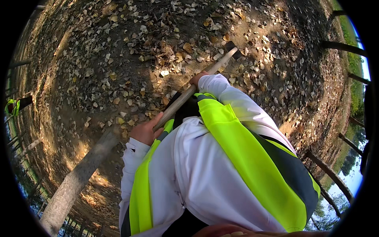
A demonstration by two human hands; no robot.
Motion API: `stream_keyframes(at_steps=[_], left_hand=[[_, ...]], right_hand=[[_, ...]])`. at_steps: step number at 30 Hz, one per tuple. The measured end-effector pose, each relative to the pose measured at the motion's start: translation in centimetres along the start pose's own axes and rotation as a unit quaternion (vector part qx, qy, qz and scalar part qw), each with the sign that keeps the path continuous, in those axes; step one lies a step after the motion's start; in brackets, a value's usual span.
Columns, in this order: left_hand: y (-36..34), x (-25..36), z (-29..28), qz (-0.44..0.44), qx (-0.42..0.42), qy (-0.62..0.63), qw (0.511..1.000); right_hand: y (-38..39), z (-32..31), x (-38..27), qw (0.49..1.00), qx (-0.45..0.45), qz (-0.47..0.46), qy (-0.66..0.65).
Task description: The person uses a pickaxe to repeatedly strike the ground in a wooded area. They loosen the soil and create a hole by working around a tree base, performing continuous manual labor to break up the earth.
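I hold a long pale wooden handle (215, 66) slanting up to the right, ending in a dark tool head (236, 54) on the leafy ground, perhaps a hoe. My right hand (197, 79) grips the handle midway. My left hand (148, 130) holds its lower end near my waist. I wear a white top and a yellow-green and dark vest.
Fallen leaves cover the dirt (118, 67) all around. A tree trunk (79, 177) stands close at lower left. More trunks (342, 46) ring the right and left edges. At the far left another person (15, 106) in a yellow-green vest is partly visible.
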State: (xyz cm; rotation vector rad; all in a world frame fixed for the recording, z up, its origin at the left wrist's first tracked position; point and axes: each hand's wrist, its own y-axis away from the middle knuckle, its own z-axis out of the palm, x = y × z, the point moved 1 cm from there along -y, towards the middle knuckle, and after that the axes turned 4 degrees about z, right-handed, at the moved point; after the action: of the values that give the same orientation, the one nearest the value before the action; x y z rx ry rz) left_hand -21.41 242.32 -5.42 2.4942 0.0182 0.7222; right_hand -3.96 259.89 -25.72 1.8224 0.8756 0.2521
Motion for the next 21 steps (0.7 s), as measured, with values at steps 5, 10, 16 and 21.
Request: stream_keyframes(at_steps=[5, 10, 16, 21], left_hand=[[5.8, -2.5, -4.0, -0.036, 0.104, -0.014, 0.994], [8.2, -2.9, -6.8, -0.107, 0.054, -0.025, 0.992], [7.0, -2.8, -7.6, -0.123, 0.044, -0.096, 0.987], [5.6, -2.7, -8.2, -0.183, -0.008, -0.146, 0.972]], right_hand=[[0.3, -2.9, -9.2, 0.981, 0.154, -0.116, -0.022], [-1.1, -2.9, -13.0, 0.966, 0.182, -0.184, -0.023], [-2.2, -4.1, -10.8, 0.974, 0.140, -0.175, -0.042], [-3.4, -5.0, -9.6, 0.988, 0.077, -0.137, 0.008]])
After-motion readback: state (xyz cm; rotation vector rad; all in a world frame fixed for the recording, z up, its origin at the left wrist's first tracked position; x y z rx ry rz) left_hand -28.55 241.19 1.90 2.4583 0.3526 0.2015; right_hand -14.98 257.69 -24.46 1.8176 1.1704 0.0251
